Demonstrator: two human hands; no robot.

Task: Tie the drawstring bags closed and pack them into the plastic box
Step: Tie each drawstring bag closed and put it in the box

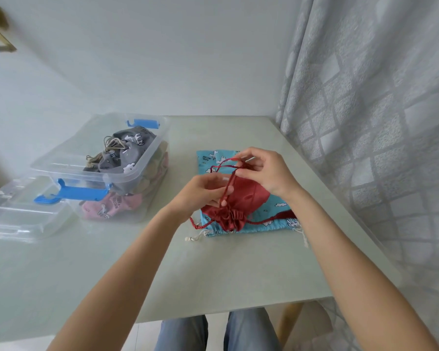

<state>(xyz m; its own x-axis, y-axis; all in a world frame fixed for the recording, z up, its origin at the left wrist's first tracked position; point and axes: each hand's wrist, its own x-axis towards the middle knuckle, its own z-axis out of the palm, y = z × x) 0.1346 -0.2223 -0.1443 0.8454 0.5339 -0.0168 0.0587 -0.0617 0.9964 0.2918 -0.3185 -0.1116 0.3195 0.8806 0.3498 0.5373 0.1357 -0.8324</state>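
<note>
A red satin drawstring bag (246, 196) lies on top of a flat blue printed bag (213, 158) at the table's right middle. Its mouth is gathered shut and faces me. My left hand (203, 191) pinches the red cord (226, 171) just above the bag. My right hand (264, 168) holds a loop of the same cord a little farther back. To the left stands the clear plastic box (61, 164) with blue latches. Inside it lie a grey printed bag (127, 153), a pink printed bag (107, 206) and others underneath.
The box's clear lid (18, 211) lies flat at the table's left edge. A patterned grey curtain (378, 122) hangs along the right side of the table. A white wall stands behind. My knees and a wooden chair leg (289, 320) show below the table's front edge.
</note>
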